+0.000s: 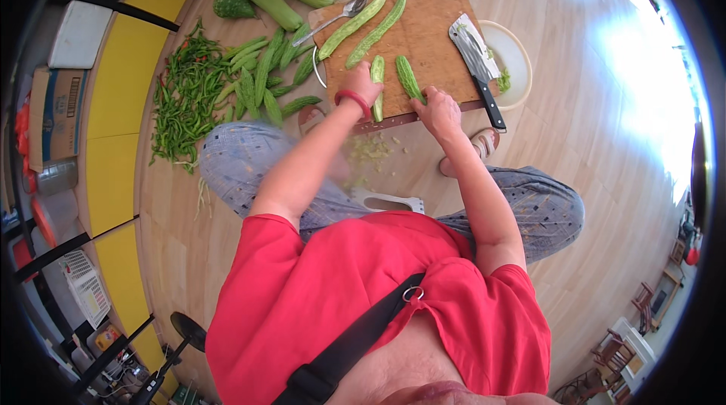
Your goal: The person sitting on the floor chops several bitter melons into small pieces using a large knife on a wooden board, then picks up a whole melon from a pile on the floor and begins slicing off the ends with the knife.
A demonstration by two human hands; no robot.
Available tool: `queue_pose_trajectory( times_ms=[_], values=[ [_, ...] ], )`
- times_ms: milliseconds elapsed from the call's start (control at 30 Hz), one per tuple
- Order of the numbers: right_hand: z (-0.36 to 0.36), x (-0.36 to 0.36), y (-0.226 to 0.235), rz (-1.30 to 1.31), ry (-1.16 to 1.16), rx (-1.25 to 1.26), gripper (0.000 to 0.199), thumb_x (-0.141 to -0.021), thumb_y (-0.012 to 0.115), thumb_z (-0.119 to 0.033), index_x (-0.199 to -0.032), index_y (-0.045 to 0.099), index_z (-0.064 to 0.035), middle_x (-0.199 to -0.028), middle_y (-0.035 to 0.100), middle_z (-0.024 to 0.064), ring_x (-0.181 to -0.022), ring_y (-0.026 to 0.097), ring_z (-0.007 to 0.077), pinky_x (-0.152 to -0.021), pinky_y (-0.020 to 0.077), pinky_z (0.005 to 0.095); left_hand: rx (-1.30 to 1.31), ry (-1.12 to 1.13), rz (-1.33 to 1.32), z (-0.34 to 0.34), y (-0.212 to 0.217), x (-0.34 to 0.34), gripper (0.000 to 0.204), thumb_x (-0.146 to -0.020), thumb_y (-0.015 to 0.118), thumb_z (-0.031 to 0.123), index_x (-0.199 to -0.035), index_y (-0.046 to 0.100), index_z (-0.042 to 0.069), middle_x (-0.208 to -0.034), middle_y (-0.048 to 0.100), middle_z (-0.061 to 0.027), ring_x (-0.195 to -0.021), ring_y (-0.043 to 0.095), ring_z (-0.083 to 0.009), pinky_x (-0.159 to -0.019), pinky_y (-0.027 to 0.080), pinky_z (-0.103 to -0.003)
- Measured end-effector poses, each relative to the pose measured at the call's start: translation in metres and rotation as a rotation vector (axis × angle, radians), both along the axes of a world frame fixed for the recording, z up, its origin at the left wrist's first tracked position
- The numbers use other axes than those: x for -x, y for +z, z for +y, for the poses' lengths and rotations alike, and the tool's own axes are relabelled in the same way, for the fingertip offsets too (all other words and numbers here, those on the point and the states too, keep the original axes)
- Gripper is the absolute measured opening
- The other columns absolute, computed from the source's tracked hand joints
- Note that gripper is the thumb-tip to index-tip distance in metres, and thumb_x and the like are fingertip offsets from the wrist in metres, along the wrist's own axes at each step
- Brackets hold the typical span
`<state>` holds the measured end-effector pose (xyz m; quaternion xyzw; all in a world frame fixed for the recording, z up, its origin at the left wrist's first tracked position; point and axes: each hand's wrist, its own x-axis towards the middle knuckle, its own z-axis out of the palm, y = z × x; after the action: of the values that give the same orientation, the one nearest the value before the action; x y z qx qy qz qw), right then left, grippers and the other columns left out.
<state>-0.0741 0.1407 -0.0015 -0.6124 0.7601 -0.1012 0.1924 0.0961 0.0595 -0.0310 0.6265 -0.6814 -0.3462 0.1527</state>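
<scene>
Wooden board [432, 31]: right hand [441, 112] pinches skin-up gourd half [408, 76], near end; left hand [361, 86] sits against cut-side-up half [378, 89], can't tell grip.

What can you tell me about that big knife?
The knife has a broad, shiny metal-looking blade and a straight black handle with small pale rivets. It lies along the right side of the wooden board, partly past its edge, near the round pale container. The handle points toward the person. Neither the left hand nor the right hand touches it.
</scene>
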Motion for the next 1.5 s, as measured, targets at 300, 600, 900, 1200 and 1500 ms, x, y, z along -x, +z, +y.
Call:
queue_pose_trajectory(
  times_ms=[300,600,900,1200,1500],
  values=[
    [-0.003,0.002,-0.002,-0.313,-0.072,-0.118,0.029,-0.08,0.058,-0.03,-0.097,0.06,-0.0061,-0.086,0.064,0.0169,-0.082,0.06,0.0367,-0.073,0.0469,0.0441,-0.574,0.263,0.851,-0.013,-0.013,-0.024,0.02,-0.08,0.058,0.005,-0.097,0.053,-0.003,-0.083,0.062,-0.0119,-0.07,0.061,-0.0213,-0.059,0.052,-0.032],
    [-0.029,0.006,0.006,0.226,0.683,0.294,0.033,-0.072,0.056,-0.01,-0.104,0.06,-0.0171,-0.114,0.052,0.0078,-0.112,0.044,0.0248,-0.084,0.0409,0.0372,-0.747,0.288,1.046,-0.007,0.013,-0.023,0.02,-0.085,0.049,0.005,-0.103,0.047,-0.003,-0.089,0.06,-0.0163,-0.073,0.063,-0.0246,-0.058,0.053,-0.034],
    [-0.024,0.024,0.021,0.295,0.312,0.0,0.03,-0.071,0.062,-0.026,-0.095,0.061,-0.0074,-0.09,0.061,0.012,-0.09,0.056,0.0291,-0.075,0.0439,0.0395,-0.23,0.124,0.558,-0.004,-0.008,-0.002,0.047,-0.065,0.075,0.013,-0.104,0.053,-0.001,-0.087,0.06,-0.0101,-0.078,0.059,-0.019,-0.071,0.049,-0.031],
    [-0.006,0.016,-0.003,-0.352,-0.176,-0.1,0.046,-0.069,0.064,-0.042,-0.081,0.066,0.0018,-0.073,0.062,0.0222,-0.074,0.062,0.0339,-0.07,0.048,0.0401,-0.154,0.044,0.316,-0.001,-0.014,0.005,0.039,-0.07,0.068,0.013,-0.105,0.054,0.002,-0.086,0.059,-0.0081,-0.078,0.059,-0.0194,-0.067,0.051,-0.032],
    [-0.03,-0.035,-0.012,-0.361,-0.166,0.025,0.042,-0.071,0.066,-0.04,-0.079,0.063,0.0018,-0.073,0.062,0.0223,-0.075,0.061,0.0363,-0.07,0.0472,0.0432,-0.396,0.227,0.588,-0.001,-0.002,0.001,0.03,-0.079,0.061,0.014,-0.106,0.054,0.001,-0.09,0.059,-0.007,-0.078,0.059,-0.0163,-0.058,0.053,-0.03]
  ],
)
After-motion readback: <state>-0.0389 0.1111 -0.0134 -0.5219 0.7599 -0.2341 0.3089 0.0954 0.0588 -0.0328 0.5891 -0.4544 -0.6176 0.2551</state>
